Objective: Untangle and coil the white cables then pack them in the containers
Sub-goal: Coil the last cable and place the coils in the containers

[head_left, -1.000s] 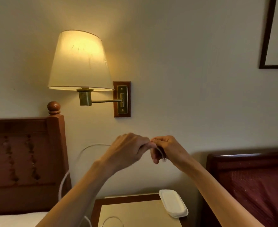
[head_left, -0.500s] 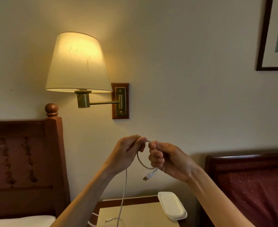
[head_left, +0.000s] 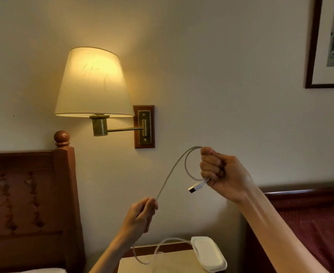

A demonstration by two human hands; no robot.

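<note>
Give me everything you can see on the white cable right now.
The white cable is thin, round and smooth, plastic-looking. The right hand grips one small loop, and the USB plug, with its metal tip, sticks out below the fist. From the loop it runs down-left to the left hand, which pinches it, then hangs in loose curves onto the nightstand beside the white container.

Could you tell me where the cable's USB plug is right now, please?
In the head view the USB plug hangs right of centre, just below-left of the right hand, which holds a small loop of white cable, above the nightstand's white container.
</note>
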